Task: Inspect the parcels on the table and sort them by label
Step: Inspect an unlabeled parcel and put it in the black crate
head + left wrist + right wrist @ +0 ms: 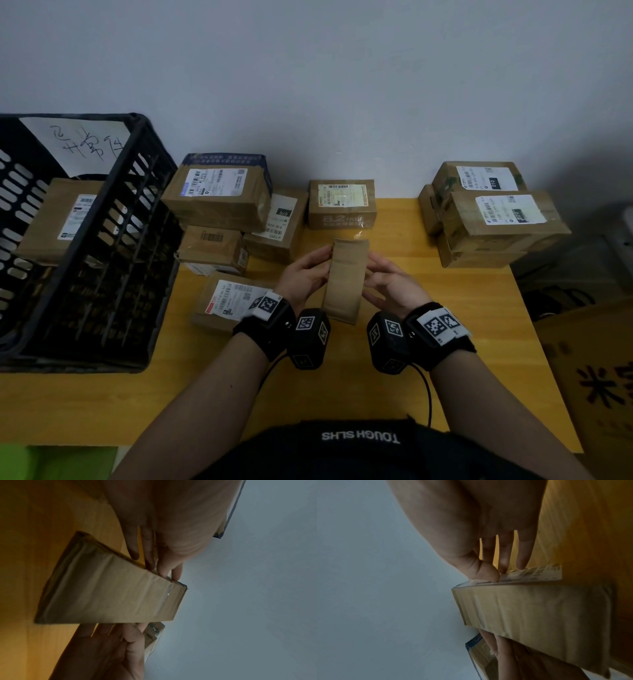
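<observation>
I hold a narrow brown parcel [346,277] upright over the middle of the yellow table [462,308], its plain side toward me. My left hand [318,270] grips its left edge and my right hand [378,277] its right edge. In the left wrist view the left thumb and fingers [149,561] pinch the parcel [111,592] at one edge. The right wrist view shows the right thumb and fingers [503,563] clamping the parcel [530,608] beside its white label [537,573], which faces away from me.
A black crate [113,246] at the left holds one labelled parcel [61,219] and carries a handwritten sign [78,144]. Several labelled boxes [219,195] cluster left of centre, one box [342,202] stands behind my hands, and a stack [500,219] sits at the right. A carton [599,377] stands off the table's right.
</observation>
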